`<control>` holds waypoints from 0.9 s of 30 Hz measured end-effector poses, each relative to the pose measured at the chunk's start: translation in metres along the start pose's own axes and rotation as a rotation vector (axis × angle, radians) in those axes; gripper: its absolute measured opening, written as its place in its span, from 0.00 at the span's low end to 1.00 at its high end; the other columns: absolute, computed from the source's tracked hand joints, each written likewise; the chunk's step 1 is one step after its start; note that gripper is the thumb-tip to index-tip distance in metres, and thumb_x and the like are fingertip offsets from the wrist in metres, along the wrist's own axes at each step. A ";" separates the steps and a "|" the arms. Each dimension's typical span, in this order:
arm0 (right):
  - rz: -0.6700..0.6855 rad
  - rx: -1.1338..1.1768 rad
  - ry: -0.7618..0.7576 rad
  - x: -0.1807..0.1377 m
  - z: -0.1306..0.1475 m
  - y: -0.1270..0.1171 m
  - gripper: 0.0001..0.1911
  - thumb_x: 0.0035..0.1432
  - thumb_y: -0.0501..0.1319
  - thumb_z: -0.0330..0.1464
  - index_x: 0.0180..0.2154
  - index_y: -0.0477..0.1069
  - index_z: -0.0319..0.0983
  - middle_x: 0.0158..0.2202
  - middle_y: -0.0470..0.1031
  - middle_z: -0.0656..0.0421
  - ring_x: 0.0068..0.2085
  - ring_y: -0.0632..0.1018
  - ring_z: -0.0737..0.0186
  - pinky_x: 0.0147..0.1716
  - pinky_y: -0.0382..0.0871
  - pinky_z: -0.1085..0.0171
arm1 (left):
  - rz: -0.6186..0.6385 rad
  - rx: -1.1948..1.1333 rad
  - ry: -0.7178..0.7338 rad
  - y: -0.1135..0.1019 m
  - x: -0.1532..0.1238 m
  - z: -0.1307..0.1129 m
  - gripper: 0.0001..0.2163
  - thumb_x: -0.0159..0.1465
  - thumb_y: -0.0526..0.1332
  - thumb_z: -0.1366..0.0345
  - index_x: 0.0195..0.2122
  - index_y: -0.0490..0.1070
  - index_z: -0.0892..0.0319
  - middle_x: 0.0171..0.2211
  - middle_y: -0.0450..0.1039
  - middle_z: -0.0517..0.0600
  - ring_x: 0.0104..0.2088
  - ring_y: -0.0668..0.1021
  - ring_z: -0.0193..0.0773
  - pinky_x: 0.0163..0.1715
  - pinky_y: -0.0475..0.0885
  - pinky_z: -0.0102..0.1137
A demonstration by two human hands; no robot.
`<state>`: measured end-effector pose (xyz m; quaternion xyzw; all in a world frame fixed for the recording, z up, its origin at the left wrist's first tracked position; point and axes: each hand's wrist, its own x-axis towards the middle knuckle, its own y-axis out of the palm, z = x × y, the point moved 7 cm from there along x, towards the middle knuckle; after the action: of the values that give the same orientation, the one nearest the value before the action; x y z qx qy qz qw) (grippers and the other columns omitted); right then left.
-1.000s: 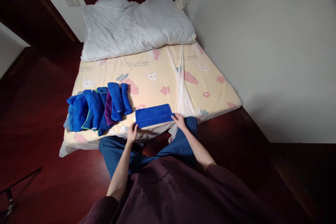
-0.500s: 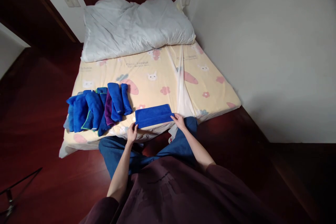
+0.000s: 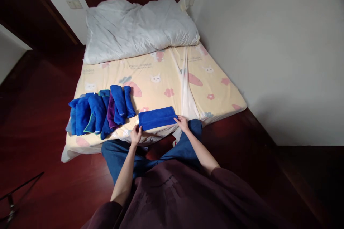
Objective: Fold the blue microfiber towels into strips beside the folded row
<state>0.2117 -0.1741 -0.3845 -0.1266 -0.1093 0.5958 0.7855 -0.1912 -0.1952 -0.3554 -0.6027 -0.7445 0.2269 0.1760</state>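
Observation:
A blue towel (image 3: 157,117) lies flat near the front edge of the bed, its near edge turned over in a strip. My left hand (image 3: 135,135) pinches its near left corner between thumb and fingers. At the near right corner, my right hand (image 3: 182,123) is closed on the same towel. To the left sits a row of folded towels (image 3: 98,111), mostly blue, with a purple one (image 3: 110,111) among them and green edging on some. The rightmost rolled blue towel (image 3: 129,101) lies just left of the towel in my hands.
The bed (image 3: 215,94) has a yellow sheet with rabbits and carrots. A bulky pale quilt (image 3: 142,30) is heaped at its head. A white wall (image 3: 266,57) stands on the right. A thin black stand (image 3: 23,186) is on the dark red floor at lower left.
Almost nothing differs. My right hand has shifted very slightly left with the towel's near right corner, and both hands keep hold of the near edge.

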 end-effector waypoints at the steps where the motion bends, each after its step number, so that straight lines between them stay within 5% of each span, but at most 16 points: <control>1: -0.009 -0.009 0.003 -0.001 0.000 0.000 0.27 0.54 0.67 0.56 0.39 0.79 0.39 0.38 0.84 0.49 0.40 0.84 0.48 0.46 0.80 0.50 | -0.005 0.000 0.000 0.000 0.000 0.000 0.18 0.66 0.60 0.51 0.48 0.76 0.60 0.40 0.82 0.58 0.42 0.84 0.52 0.47 0.79 0.45; 20: -0.108 -0.185 0.019 -0.010 0.016 -0.004 0.24 0.55 0.66 0.50 0.46 0.77 0.40 0.39 0.82 0.51 0.37 0.83 0.50 0.43 0.80 0.51 | -0.102 -0.046 0.042 0.002 -0.002 0.007 0.19 0.63 0.62 0.50 0.48 0.72 0.58 0.42 0.80 0.59 0.42 0.83 0.51 0.49 0.79 0.47; 27: -0.122 -0.345 -0.213 -0.011 0.046 -0.010 0.19 0.62 0.64 0.41 0.51 0.73 0.39 0.52 0.75 0.46 0.47 0.79 0.49 0.52 0.77 0.50 | -0.163 0.070 0.275 -0.009 0.003 -0.011 0.12 0.64 0.62 0.54 0.43 0.71 0.56 0.43 0.75 0.59 0.47 0.78 0.53 0.53 0.75 0.48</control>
<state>0.2029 -0.1843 -0.3384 -0.1886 -0.2993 0.5295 0.7710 -0.1932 -0.1928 -0.3412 -0.5593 -0.7515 0.1528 0.3150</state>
